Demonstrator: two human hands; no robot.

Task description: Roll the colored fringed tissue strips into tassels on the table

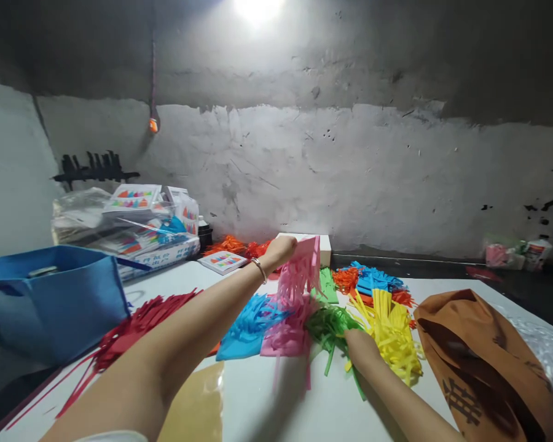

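Note:
My left hand is raised over the white table, closed on the top edge of a pink fringed paper sheet that hangs down. A thin bangle circles that wrist. Under it lies a pile of pink fringed paper. My right hand rests on the green fringed paper, right beside the yellow fringed paper; its fingers are mostly hidden in the strips. Blue fringed paper lies left of the pink pile.
Red fringed paper spreads at the left near a blue fabric bag. A brown bag lies at the right. Orange and light blue strips, a white box and stacked packs sit by the wall.

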